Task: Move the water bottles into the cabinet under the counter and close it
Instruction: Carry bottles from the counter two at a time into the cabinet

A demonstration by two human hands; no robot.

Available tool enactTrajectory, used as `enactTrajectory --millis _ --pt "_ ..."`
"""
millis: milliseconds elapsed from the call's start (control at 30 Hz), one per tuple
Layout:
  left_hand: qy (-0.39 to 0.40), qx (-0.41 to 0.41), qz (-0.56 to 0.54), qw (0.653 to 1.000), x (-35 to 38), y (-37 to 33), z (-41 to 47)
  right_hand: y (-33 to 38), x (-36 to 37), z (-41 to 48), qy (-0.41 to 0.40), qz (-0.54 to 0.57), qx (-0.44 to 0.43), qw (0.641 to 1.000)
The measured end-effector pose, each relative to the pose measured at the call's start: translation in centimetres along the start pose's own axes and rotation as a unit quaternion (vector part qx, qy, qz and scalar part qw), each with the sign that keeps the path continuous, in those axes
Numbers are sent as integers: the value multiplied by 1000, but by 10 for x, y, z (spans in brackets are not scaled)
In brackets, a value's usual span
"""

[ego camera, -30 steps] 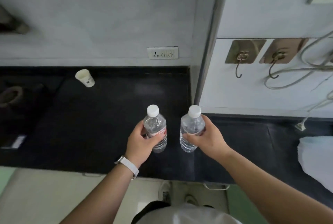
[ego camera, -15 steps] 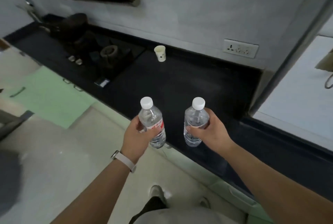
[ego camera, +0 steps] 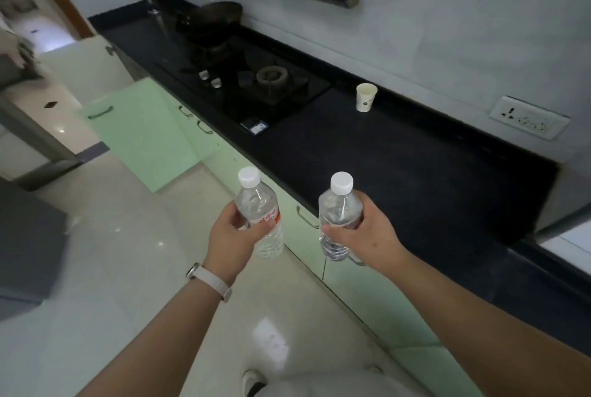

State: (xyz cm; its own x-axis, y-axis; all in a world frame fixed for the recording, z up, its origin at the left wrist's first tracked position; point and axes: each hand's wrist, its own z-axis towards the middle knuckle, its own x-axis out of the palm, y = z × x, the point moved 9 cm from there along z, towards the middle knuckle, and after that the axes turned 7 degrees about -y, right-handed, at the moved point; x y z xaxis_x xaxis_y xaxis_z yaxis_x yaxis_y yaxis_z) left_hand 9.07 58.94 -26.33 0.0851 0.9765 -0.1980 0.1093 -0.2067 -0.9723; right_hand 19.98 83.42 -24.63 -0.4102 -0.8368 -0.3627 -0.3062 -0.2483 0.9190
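I hold two clear water bottles with white caps, both upright and in the air off the counter. My left hand (ego camera: 231,236) grips the left water bottle (ego camera: 257,204), which carries a red label. My right hand (ego camera: 364,236) grips the right water bottle (ego camera: 339,208). Both hang in front of the black counter (ego camera: 399,166), above the pale green cabinet fronts (ego camera: 367,284). Further left, one green cabinet door (ego camera: 144,131) stands swung open over the floor. The inside of that cabinet is hidden from here.
A paper cup (ego camera: 365,97) stands on the counter near the wall. A black gas hob (ego camera: 252,83) with a dark wok (ego camera: 211,21) fills the counter's left part. A wall socket (ego camera: 529,117) is at right. A grey block (ego camera: 28,246) sits on the glossy floor at left.
The view has swung left and pulled back from the counter. Both bottles, lifted off the counter, now hang over the floor in front of the cabinets. The open green door has come into view.
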Motion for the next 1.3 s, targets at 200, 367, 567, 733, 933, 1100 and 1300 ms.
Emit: enactTrajectory --millis 200,367,567,733,933,1100,1300 --pt "-27 -3 -30 999 -111 19 38 52 112 0 29 -20 -35 999" --pt "-62 -15 -47 997 -201 37 61 95 202 -3 50 -36 -59 996" --pt "-122 -26 -63 990 -286 55 66 131 289 -3 101 -47 -83 990" --pt "-176 -29 -73 981 -344 68 66 150 352 3 148 -65 -101 982" --pt "-224 -46 -62 971 -385 77 77 170 414 20 205 -79 -118 969" --pt "-259 -55 -39 964 -411 82 112 186 464 61 236 -86 -128 959" --pt "-289 -64 4 955 -442 72 184 214 523 133 254 -50 -117 959"
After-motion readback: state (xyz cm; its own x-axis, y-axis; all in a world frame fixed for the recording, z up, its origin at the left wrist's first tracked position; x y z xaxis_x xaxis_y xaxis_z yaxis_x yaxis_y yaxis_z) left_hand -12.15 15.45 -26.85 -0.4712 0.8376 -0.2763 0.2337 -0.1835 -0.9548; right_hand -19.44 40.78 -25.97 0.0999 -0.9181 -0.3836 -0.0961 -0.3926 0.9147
